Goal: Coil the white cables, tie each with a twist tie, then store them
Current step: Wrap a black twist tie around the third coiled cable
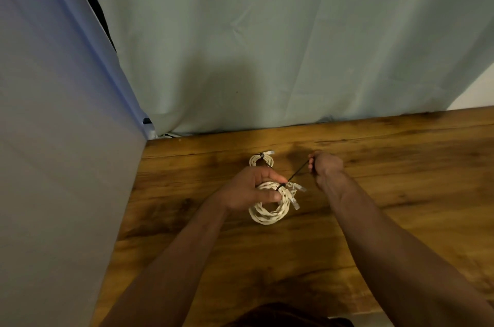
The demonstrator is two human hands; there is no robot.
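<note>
A coiled white cable (267,213) is held just above the wooden table (401,179). My left hand (248,190) grips the coil's upper part, thumb and fingers curled round the strands. A black twist tie (295,173) runs taut from the coil up to my right hand (324,164), which pinches its far end. The cable's plug ends (298,194) stick out to the right of the coil. Behind my left hand lies a second white coil (260,160), bound with a dark tie at its top.
A pale green curtain (267,45) hangs along the table's far edge. A grey-white cloth panel (53,152) borders the table on the left. Bare wood stretches to the right and towards me.
</note>
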